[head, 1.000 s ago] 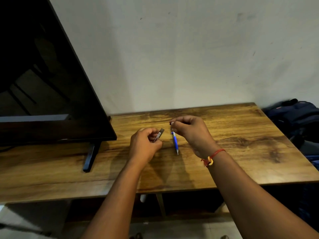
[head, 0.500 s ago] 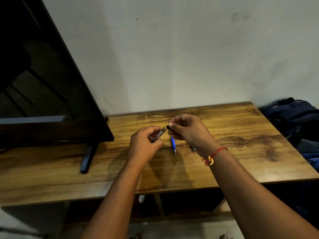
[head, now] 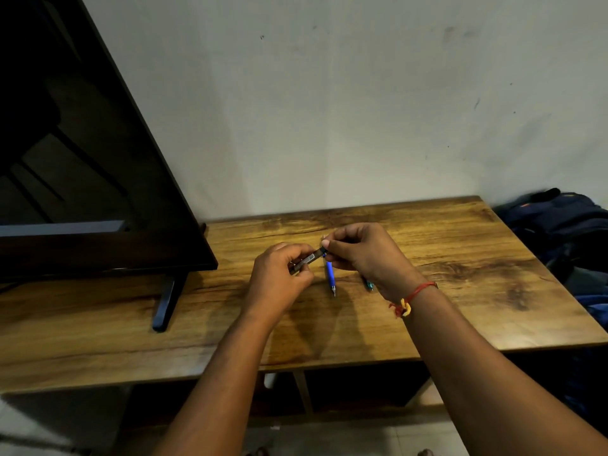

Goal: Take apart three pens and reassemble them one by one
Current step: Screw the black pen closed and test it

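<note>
Head view: the dark pen barrel [head: 307, 260] is held above the desk [head: 460, 301], near its middle, tilted so that its right end sits higher than its left. A pale label patch shows on the barrel's side. The left hand [head: 281, 279] grips the lower-left part of the barrel, fingers [head: 296, 251] curled round it with the thumb on the near side. The right hand [head: 365, 253] meets the barrel at its upper-right end; its fingers [head: 340, 246] are curled and pinch at that end. What small part lies inside the pinch cannot be told.

A blue pen [head: 330, 275] lies on the desk directly below the two hands, its tip pointing toward the near edge. A second pen [head: 369, 285] lies just to the right of it, mostly hidden under the right wrist; only a teal-tinted tip section shows.

The right wrist carries a red thread bracelet [head: 415, 292] with a yellow knot. A dark flat screen [head: 82, 192] stands at the left end of the desk on a black foot [head: 166, 302]. Dark blue bags [head: 566, 222] lie beyond the right end of the desk. A pale wall [head: 329, 110] stands behind it.
</note>
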